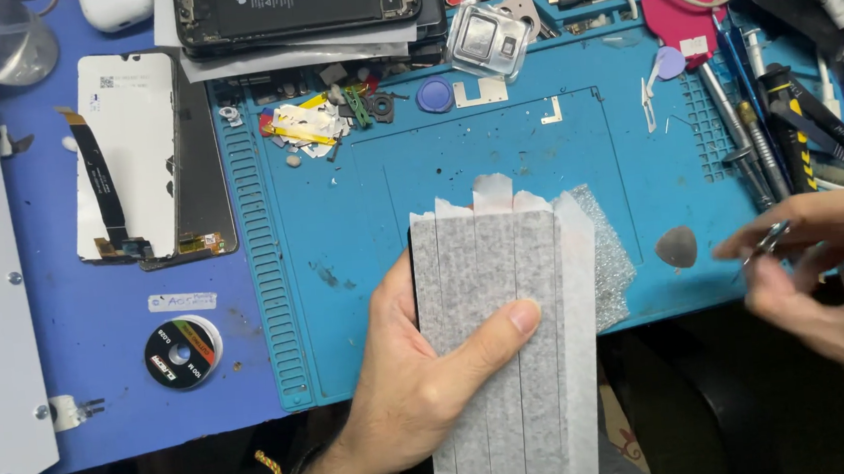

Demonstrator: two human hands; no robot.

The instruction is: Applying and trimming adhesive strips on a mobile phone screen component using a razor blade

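Note:
My left hand (423, 377) holds a flat phone-sized panel covered with several grey tape strips (492, 292), thumb pressed across its front. The strips overhang the panel at top and bottom. It sits above the front edge of a blue work mat (341, 223). My right hand (837, 285), blurred at the right edge, pinches slim metal tweezers (768, 238) between its fingers, about a hand's width from the panel. A piece of bubble wrap (609, 252) lies under the panel's right side.
A dark pick (677, 247) lies on the mat near the tweezers. Screwdrivers and tools (766, 140) crowd the right side. A detached screen with flex cable (135, 159) and a wire spool (182, 353) lie left. An opened phone (298, 6) and small parts (317, 120) sit at the back.

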